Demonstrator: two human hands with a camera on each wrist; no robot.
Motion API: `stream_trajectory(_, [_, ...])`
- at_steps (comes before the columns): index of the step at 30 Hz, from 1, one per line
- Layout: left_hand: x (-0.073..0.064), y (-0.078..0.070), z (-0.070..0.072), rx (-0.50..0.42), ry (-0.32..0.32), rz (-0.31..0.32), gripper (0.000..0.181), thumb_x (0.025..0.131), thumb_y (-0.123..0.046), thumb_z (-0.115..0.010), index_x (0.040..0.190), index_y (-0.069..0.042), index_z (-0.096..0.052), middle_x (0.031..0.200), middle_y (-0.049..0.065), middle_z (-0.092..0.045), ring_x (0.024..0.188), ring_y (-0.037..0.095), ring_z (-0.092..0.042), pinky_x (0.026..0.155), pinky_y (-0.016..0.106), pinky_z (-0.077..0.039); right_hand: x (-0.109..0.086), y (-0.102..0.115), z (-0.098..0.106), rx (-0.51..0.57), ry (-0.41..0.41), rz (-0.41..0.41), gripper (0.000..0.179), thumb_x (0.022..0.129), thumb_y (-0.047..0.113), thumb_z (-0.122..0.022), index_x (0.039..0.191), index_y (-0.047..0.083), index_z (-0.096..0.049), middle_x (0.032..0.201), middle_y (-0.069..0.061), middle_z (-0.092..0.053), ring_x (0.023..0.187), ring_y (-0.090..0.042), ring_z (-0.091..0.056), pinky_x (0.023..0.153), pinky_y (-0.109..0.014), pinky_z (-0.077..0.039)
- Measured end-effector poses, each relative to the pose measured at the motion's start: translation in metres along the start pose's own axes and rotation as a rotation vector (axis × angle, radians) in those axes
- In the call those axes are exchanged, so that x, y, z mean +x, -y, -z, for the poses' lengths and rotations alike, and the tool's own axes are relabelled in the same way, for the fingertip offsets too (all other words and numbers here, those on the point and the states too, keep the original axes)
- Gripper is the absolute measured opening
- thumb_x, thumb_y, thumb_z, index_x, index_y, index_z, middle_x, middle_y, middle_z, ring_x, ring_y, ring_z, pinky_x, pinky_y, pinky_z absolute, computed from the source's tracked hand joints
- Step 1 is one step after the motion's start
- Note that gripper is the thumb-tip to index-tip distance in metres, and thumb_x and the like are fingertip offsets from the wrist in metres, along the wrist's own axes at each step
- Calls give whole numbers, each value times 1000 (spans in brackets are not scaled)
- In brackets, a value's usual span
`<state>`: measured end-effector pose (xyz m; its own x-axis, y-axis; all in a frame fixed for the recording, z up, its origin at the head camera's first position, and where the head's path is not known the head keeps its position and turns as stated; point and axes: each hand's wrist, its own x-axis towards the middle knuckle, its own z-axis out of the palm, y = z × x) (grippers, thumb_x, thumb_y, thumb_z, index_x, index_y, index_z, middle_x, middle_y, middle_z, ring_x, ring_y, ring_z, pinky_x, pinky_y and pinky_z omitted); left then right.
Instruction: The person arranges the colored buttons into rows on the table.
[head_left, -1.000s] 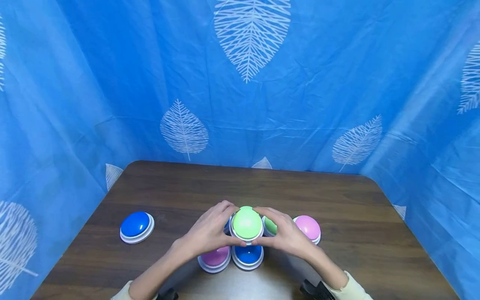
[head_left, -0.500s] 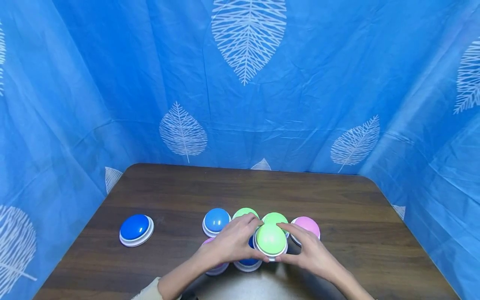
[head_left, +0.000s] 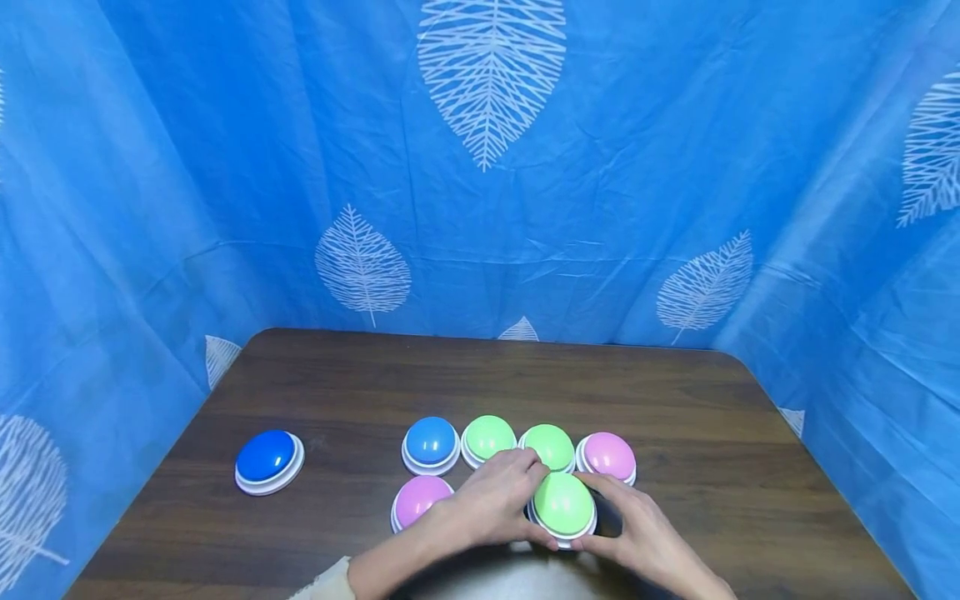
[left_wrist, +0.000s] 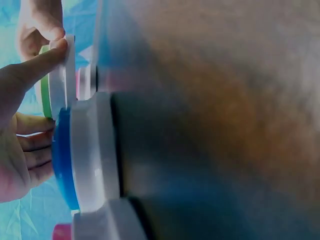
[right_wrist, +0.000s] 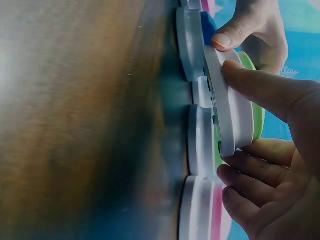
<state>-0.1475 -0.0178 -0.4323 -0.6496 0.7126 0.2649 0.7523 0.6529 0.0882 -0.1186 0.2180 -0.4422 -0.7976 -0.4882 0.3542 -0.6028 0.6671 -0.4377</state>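
Both hands hold a green-domed push button with a white base [head_left: 562, 504]. My left hand [head_left: 495, 504] grips its left side and my right hand [head_left: 637, 533] its right side, thumbs at the near rim. In the right wrist view the button's white base [right_wrist: 230, 105] is tilted and raised off the table. Behind it stand another green button [head_left: 550, 446] and a pink button [head_left: 609, 456]. A blue button [left_wrist: 62, 155] sits under my left fingers in the left wrist view; the hand hides it in the head view.
A light blue button [head_left: 431, 442] and a green button [head_left: 489, 437] continue the back row. A pink button [head_left: 420, 500] stands in front, left of my hand. One blue button [head_left: 266, 457] lies apart on the wooden table [head_left: 360, 375]. Blue curtains [head_left: 480, 208] enclose the table.
Both hands have carried the green button from above the middle of the group to the right, nearer the person and lower. The buttons of the back row have come into view.
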Motion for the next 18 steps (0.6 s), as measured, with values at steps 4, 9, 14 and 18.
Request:
stream_trajectory(4, [0, -3, -5, 34, 4, -8, 68, 68, -70, -77, 104, -14, -65, 94, -7, -50, 88, 9, -52, 90, 25, -44, -5, 0, -3, -12, 44, -60, 70, 71, 49, -85, 128, 14, -62, 124, 2, -65, 110, -19, -62, 87, -42, -53])
stream_trajectory(9, [1, -5, -9, 77, 36, 4, 69, 65, -73, -76, 101, -15, -66, 94, -6, -51, 90, 10, -54, 89, 25, -44, -8, 0, -7, -30, 50, -93, 71, 70, 49, -86, 128, 14, -63, 124, 3, -65, 111, -19, -62, 88, -45, -52])
stream_trajectory(14, [1, -5, -10, 122, 88, 16, 70, 64, -75, -76, 99, -15, -66, 95, -5, -53, 90, 11, -55, 87, 25, -44, -8, 1, -12, -19, 64, -119, 72, 70, 52, -85, 128, 15, -63, 125, 5, -65, 112, -18, -61, 90, -46, -51])
stream_trajectory(18, [1, -5, -10, 158, 104, 20, 71, 63, -76, -75, 99, -15, -66, 96, -5, -55, 91, 11, -55, 87, 26, -44, -7, 1, -16, -21, 76, -131, 72, 71, 55, -83, 128, 16, -63, 124, 5, -64, 112, -18, -61, 89, -46, -52])
